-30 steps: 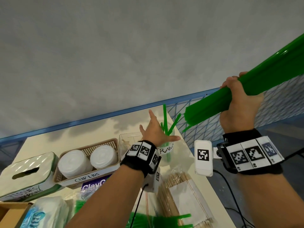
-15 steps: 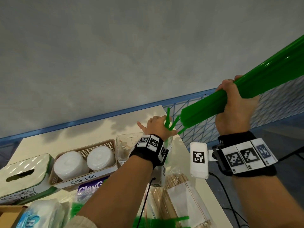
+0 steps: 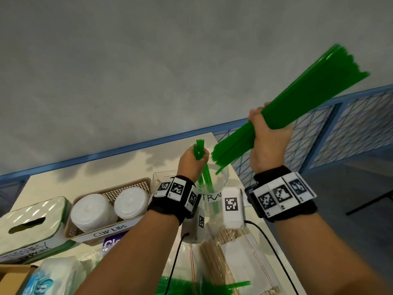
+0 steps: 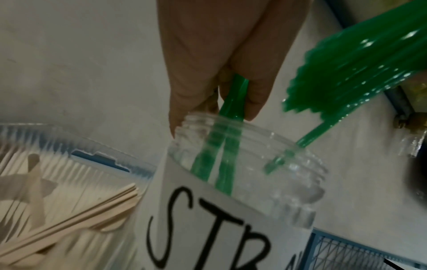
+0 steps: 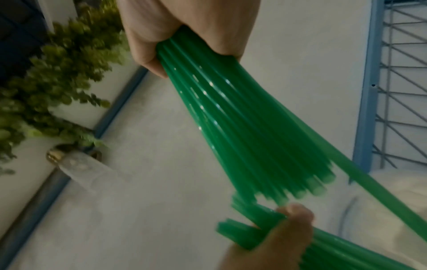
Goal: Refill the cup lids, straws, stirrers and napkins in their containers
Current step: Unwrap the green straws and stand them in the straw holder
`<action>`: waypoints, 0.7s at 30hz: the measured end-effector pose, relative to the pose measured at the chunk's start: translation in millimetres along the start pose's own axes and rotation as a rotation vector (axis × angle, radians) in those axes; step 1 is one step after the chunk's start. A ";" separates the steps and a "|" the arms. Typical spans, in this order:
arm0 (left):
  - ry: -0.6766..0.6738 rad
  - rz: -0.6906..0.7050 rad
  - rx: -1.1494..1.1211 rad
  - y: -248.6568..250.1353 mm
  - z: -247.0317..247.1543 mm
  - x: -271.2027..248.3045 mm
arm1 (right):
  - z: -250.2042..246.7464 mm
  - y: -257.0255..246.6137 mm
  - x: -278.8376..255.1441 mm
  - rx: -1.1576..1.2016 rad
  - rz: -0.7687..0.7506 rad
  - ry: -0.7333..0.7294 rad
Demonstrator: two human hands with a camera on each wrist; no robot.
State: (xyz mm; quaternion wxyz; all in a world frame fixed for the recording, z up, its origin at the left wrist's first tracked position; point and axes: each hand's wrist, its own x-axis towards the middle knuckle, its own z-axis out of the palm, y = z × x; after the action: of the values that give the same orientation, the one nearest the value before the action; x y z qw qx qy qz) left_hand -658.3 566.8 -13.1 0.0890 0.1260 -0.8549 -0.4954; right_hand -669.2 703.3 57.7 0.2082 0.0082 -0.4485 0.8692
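Your left hand [image 3: 192,160] now pinches perhaps three jar straws [image 4: 233,98]; your right hand [image 3: 268,143], just beside, grips the straw bundle [image 3: 297,103].

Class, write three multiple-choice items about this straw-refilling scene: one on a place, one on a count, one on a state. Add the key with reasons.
1. Where do the lower ends of the few green plastic straws gripped by the left hand stand?
A. in the clear plastic jar
B. in the brown basket
C. on the floor

2. How many stacks of white cup lids sit in the brown plastic basket?
A. one
B. two
C. four

3. What is the right hand doing?
A. resting flat
B. pointing
C. gripping a thick bundle of green straws

Key: 1 A, the left wrist view shows them inside the jar; 2 B, two stacks show side by side; 3 C, fingers wrap the bundle.
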 end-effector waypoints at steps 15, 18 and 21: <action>0.041 -0.042 -0.183 -4.6 -3.9 -5.6 | -21.5 97.8 -34.6 -0.556 0.032 -0.267; 0.050 -0.048 -0.206 -3.3 -2.9 -6.8 | -21.8 100.8 -36.3 -0.586 0.037 -0.303; 0.084 -0.067 -0.258 -3.5 -1.3 -8.6 | -21.4 99.8 -35.9 -0.592 0.048 -0.313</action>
State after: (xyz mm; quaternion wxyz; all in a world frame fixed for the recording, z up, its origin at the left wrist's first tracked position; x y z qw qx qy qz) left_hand -649.3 566.7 -15.7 0.1236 0.1623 -0.7749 -0.5982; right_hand -669.6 656.3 -39.8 0.1097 0.0702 -0.7080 0.6941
